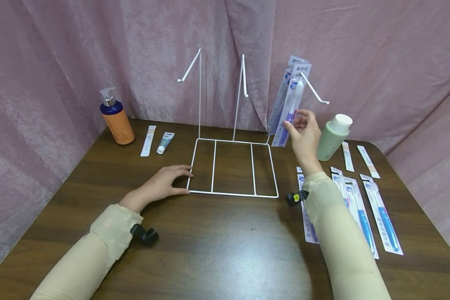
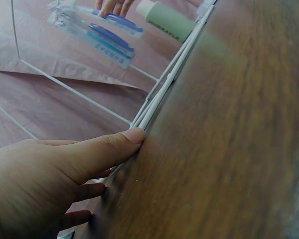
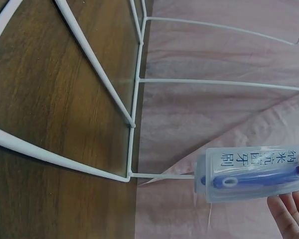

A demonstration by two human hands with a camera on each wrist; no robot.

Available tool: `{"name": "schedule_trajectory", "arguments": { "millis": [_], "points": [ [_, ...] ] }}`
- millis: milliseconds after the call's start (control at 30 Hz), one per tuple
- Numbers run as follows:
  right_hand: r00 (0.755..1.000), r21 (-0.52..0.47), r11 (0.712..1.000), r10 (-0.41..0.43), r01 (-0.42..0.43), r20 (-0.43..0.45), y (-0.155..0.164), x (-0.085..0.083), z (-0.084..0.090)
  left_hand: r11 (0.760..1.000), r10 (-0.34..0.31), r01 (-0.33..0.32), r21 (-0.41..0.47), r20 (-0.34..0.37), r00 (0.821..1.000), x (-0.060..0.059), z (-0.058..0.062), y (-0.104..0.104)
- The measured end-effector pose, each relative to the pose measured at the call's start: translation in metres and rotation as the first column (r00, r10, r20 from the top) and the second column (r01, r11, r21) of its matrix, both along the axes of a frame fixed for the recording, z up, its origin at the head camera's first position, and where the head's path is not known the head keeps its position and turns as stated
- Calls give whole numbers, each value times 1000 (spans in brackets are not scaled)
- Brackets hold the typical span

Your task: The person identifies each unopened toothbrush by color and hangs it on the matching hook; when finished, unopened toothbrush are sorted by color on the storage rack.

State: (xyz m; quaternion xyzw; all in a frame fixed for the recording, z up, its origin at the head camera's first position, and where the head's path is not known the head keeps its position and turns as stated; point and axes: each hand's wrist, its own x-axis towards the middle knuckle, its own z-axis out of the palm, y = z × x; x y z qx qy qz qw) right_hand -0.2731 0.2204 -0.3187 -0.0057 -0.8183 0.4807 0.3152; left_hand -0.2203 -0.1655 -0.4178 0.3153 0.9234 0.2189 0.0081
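Observation:
My right hand [image 1: 306,135] pinches the lower part of a purple toothbrush pack [image 1: 290,106] between thumb and fingers. The pack's top is at the right hook [image 1: 315,88] of a white wire rack [image 1: 232,193]; a second toothbrush pack [image 1: 278,106] hangs just behind it. In the right wrist view the held pack [image 3: 254,174] lies near the rack's upright, with only the fingertips showing. My left hand [image 1: 165,182] rests at the rack's front left corner, thumb and fingers fairly straight against the wire. The left and middle hooks hold nothing.
More toothbrush packs [image 1: 382,214] lie at the right, some partly behind my right forearm. A green bottle [image 1: 328,141] stands beside my right hand, with slim sachets [image 1: 368,161] near it. An orange pump bottle [image 1: 118,123], a sachet [image 1: 148,141] and a small tube [image 1: 166,143] are at the left.

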Motion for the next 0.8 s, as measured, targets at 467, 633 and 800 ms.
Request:
{"name": "schedule_trajectory", "arguments": {
  "millis": [467,633,800],
  "points": [
    [999,34,999,11,-12,31,5,-5,-2,1000,-10,11,6,-29,1000,1,1,1],
    [999,80,997,12,-15,33,8,-4,1,1000,-11,11,10,-31,999,1,0,1],
    [999,98,995,24,-27,33,11,-4,4,1000,-13,14,9,-32,999,1,0,1]
  ]
}}
